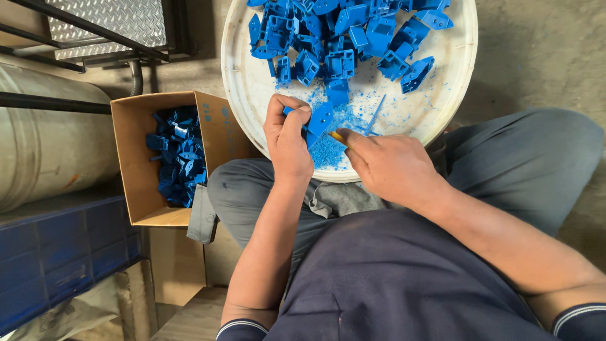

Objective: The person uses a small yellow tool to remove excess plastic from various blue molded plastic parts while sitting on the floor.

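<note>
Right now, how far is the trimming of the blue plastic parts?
Done: blue plastic brackets fill the brown cardboard box. In hand: the left hand holds one blue bracket while the right hand works it with a thin yellow-handled tool. Left: a pile on the round white tray.

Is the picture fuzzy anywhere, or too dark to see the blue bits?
In the head view the light is soft and even, so the left hand, the right hand and the blue plastic piece look sharp; the blue parts in the cardboard box sit in shadow; the picture bends a little at the edges.
</note>
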